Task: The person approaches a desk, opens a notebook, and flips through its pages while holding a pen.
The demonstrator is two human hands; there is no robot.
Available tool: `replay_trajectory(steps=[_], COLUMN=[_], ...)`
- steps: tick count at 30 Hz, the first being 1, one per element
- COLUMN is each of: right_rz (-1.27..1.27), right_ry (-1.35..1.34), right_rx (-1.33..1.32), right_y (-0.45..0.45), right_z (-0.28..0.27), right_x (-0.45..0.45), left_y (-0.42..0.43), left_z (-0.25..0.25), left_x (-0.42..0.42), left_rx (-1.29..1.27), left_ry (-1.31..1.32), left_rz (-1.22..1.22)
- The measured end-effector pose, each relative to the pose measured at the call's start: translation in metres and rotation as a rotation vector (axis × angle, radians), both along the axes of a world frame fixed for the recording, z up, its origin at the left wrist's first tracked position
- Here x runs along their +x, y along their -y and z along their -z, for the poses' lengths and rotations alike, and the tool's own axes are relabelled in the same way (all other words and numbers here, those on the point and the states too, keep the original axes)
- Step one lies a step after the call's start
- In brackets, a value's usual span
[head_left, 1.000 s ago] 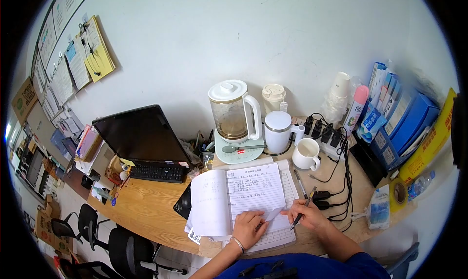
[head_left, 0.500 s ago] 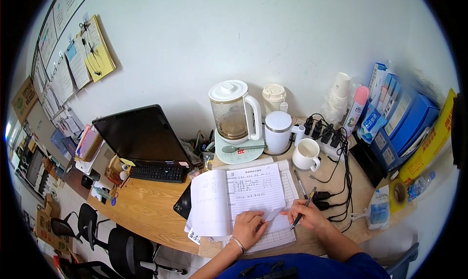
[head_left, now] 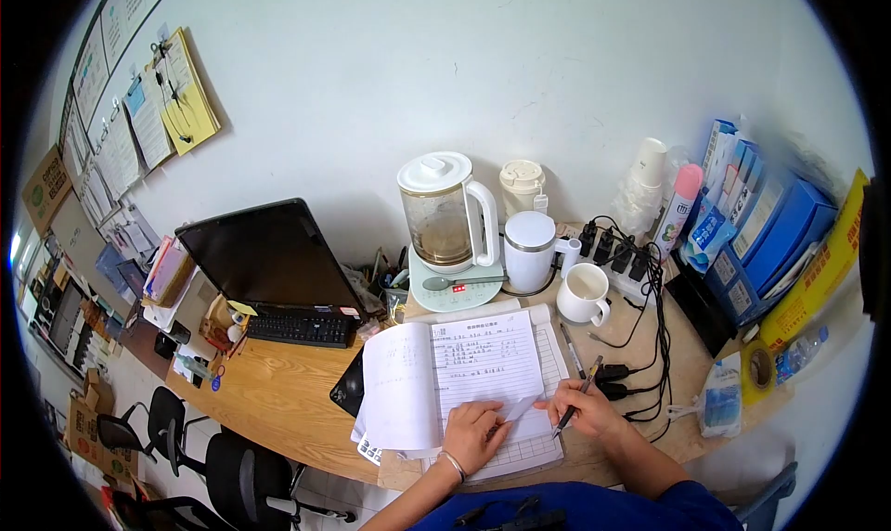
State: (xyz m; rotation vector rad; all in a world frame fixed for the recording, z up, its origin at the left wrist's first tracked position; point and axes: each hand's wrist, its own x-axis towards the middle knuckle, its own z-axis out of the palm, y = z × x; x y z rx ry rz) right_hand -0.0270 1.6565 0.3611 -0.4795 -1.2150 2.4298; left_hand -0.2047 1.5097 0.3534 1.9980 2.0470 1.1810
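Note:
An open notebook point(head_left: 487, 369) with handwriting on its lined right page lies on top of a gridded sheet point(head_left: 553, 350). My left hand point(head_left: 475, 435) rests on the lower part of the right page, fingers spread a little, with a bracelet at the wrist. Between my two hands the page's lower right corner is lifted or folded. My right hand point(head_left: 583, 408), just right of the page, grips a dark pen point(head_left: 574, 397) with the tip pointing down and left. Another pen point(head_left: 572, 346) lies beside the notebook.
Behind the notebook stand a glass kettle point(head_left: 440, 225) on its base, a lidded white mug point(head_left: 529, 257) and an open white mug point(head_left: 583, 294). Black cables point(head_left: 661, 345) run down the right. A monitor point(head_left: 274, 257) and keyboard point(head_left: 302, 330) are at left.

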Motion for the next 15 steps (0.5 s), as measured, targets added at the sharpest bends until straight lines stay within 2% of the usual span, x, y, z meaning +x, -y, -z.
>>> replay_trajectory(steps=[15], right_rz=[0.003], right_ry=[-0.019], right_rx=[-0.007], right_y=[0.0017], right_z=[-0.0015], right_x=[-0.0002], left_y=[0.0002], left_z=[-0.0016], left_x=[0.0008], left_rx=[-0.006], left_ry=[-0.016], left_rz=[-0.006])
